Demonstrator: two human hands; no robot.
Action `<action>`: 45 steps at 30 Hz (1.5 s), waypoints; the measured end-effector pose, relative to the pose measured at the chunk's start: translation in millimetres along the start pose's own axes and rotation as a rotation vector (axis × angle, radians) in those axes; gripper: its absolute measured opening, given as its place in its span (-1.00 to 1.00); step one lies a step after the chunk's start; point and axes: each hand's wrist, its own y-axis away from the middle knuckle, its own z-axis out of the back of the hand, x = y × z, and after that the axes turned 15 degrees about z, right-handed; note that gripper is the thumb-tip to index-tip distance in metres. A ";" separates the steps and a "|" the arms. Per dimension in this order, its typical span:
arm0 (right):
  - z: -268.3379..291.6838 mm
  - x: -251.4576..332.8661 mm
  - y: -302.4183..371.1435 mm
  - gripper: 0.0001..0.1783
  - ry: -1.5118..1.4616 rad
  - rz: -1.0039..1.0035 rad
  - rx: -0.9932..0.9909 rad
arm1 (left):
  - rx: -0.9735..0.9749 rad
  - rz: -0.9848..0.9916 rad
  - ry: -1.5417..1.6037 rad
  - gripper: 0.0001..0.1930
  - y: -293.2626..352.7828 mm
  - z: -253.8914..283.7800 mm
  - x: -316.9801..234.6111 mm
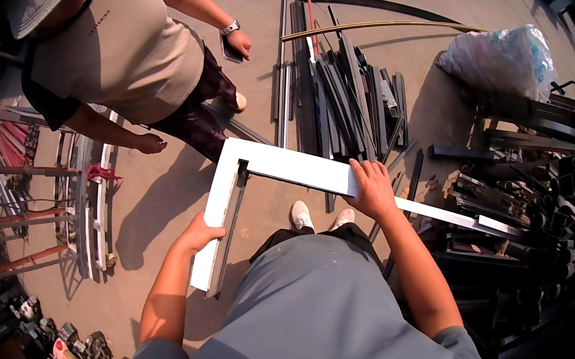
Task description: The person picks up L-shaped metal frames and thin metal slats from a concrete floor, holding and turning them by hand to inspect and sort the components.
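Only got the head cam here. Smack in the middle there's a white L-shaped frame piece with a dark inner edge (293, 166), up over the bare concrete ground (170, 284) in front of the wearer's body.

Left hand (198, 234) has the lower part of the short leg, thumb lying across the white face and curled in tight; the other fingers are mostly hidden, so can't tell how they wrap. Right hand (374, 188) is clamped around the far end of the other leg, fingers bent over the top edge. A thin white strip (439, 214) runs from just beside that hand to a messy heap of dark metal offcuts (540, 195); can't tell if it's joined to the frame.

Past the frame lies a bundle of long dark metal bars (346, 101), with a bulging whitish plastic sack (502, 61) off to its right. A co-worker in a beige, dark-sleeved T-shirt (128, 62) stands upper left.
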 end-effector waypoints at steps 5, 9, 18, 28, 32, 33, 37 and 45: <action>23.0 -9.1 34.6 0.17 0.006 -0.152 -0.051 | -0.001 -0.042 0.029 -0.45 12.0 -6.1 -10.8; 35.8 -36.7 99.4 0.20 0.128 -0.296 -0.105 | 0.010 -0.011 0.036 -0.48 7.2 -5.5 -5.6; 43.5 -73.9 203.0 0.00 0.267 -0.499 -0.227 | 0.016 -0.007 -0.017 -0.52 -20.7 4.3 22.7; 37.7 -73.7 201.1 -0.17 0.282 -0.482 -0.296 | -0.035 -0.059 0.019 -0.54 -5.7 -4.6 10.8; 39.1 -74.3 199.7 -0.21 0.269 -0.477 -0.282 | -0.050 -0.053 0.025 -0.53 -3.4 -7.3 9.5; 39.4 -74.6 199.7 -0.23 0.263 -0.475 -0.274 | -0.054 -0.060 0.031 -0.53 -3.3 -8.0 9.5; 42.0 -75.6 196.6 -0.28 0.249 -0.437 -0.257 | -0.056 -0.047 0.033 -0.51 -6.7 -5.1 14.3; 50.3 -71.5 184.8 -0.38 0.130 -0.308 -0.153 | -0.046 -0.053 0.051 -0.46 -15.2 -2.4 18.5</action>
